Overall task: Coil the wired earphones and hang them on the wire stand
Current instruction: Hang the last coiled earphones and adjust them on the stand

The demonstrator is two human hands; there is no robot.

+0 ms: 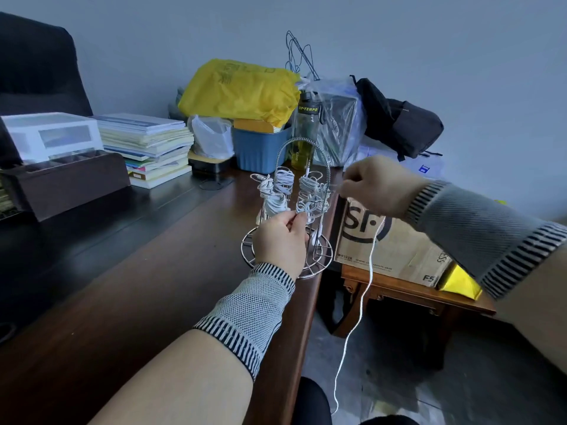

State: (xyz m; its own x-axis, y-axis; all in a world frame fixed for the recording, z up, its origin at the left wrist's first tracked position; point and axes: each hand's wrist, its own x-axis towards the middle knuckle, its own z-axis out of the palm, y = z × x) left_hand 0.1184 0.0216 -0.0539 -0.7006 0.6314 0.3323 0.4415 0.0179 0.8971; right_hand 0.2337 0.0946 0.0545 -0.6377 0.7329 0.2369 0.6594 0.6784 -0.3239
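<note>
A dark wooden desk [129, 271] is filling the left and centre of the view, and near its right edge a wire stand [306, 191] is standing upright, its arched handle rising over a round base. Coiled bundles of white earphones [283, 182] are already hanging on its arms, each bundle hanging with its long axis vertical.

The loose earphone cable [365, 289] is stretching between the two hands and then trailing down: from the right hand [377, 187] it is dropping almost straight, off the desk's edge, in front of a cardboard box [395, 243], and its end is running out toward the floor near the bottom of the view. The right hand is hovering just right of the stand, fingers curled and pinching the cable. The left hand [280, 240] is sitting in front of the stand's base, fingers and thumb pinching a small loop of the same cable right beside the nearest hung bundle.

Behind the stand, a blue bin [259, 148] is holding yellow-brown packets, with a yellow bag [242, 90] lying over it. A clear bottle [305, 130] of yellowish liquid is standing next to the bin. A stack of books [150, 145] is sitting further left.
</note>
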